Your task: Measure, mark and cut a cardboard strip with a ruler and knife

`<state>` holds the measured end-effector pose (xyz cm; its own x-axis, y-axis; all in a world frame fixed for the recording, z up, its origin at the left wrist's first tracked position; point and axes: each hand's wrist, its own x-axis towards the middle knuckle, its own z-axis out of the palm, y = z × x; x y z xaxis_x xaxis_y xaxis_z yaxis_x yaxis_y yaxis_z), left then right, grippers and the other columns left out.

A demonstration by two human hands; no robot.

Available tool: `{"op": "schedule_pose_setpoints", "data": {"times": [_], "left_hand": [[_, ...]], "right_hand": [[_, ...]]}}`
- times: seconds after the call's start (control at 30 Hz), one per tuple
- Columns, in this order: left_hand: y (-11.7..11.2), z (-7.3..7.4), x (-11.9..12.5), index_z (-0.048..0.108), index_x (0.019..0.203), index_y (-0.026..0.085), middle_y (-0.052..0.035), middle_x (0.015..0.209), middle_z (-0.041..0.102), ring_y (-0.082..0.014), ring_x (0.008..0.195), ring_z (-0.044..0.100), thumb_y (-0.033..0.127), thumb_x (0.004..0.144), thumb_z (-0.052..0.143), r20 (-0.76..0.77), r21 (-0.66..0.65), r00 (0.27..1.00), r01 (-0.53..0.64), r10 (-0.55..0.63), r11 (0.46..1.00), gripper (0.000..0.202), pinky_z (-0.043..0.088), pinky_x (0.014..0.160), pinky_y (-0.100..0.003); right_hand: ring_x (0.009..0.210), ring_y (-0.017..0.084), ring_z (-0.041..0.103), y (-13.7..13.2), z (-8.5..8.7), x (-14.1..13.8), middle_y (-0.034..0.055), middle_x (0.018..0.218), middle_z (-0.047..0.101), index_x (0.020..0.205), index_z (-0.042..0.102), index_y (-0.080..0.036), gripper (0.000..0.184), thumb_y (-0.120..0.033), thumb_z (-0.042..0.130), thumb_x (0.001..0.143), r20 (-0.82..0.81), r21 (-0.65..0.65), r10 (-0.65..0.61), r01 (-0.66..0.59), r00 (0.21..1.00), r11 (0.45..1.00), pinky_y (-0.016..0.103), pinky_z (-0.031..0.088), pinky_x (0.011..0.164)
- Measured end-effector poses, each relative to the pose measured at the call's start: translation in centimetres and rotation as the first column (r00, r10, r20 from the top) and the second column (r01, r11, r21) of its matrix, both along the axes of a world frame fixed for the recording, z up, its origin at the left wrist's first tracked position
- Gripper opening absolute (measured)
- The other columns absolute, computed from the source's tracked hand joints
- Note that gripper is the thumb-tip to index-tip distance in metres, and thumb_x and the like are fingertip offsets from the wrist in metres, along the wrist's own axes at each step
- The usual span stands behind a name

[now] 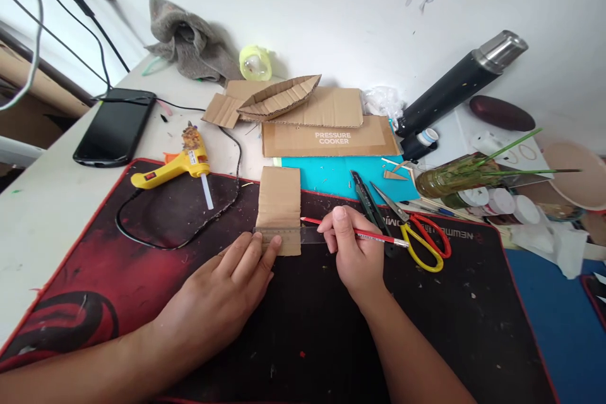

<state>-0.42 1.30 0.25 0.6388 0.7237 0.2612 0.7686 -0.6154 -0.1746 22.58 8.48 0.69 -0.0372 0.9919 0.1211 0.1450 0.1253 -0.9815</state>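
Where the large black-and-red fabric desk mat [303,328] spreads under both forearms, one work group lies at its far middle. Item: brown oblong corrugated cardboard strip [279,196], flat, long axis running near to far, between the hands. Item: clear straight plastic ruler [291,235], long axis left to right, laid across the strip towards its near end and jutting past its right edge. Item: slim red wooden pencil [374,236], point leftward at the strip's right edge, just beyond the ruler's far edge; contact cannot be told. Right hand [355,262]: thumb and fingers closed on the pencil, nearer its point. Left hand [237,271]: grip unclosed, fingertips pressing ruler and strip from the near left, obstructing the left part of the ruler.

Surroundings: brown printed cardboard panel [293,139], far; bright blue flat sheet [317,173], just beyond the strip; yellow plastic glue gun [177,170], left, cord looping near the strip; red-and-yellow-handled metal scissors [403,216], right; dark slender cutter knife [368,202], just beside the right hand, partly behind it.
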Motion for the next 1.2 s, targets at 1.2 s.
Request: {"op": "schedule_pose_setpoints", "data": {"times": [1.2], "left_hand": [[0.4, 0.2, -2.1, 0.072, 0.142, 0.013, -0.0164, 0.131, 0.078, -0.0301, 0.117, 0.074, 0.025, 0.114, 0.055, 0.175, -0.088, 0.984, 0.054, -0.038, 0.995, 0.035, 0.068, 0.096, -0.046]], "right_hand": [[0.072, 0.018, 0.069, 0.9, -1.0, 1.9, 0.0006, 0.074, 0.070, 0.092, 0.076, -0.024, 0.043, -0.055, 0.056, 0.114, 0.179, 0.152, 0.017, -0.045, 0.984, 0.987, 0.033, 0.056, 0.069]]}}
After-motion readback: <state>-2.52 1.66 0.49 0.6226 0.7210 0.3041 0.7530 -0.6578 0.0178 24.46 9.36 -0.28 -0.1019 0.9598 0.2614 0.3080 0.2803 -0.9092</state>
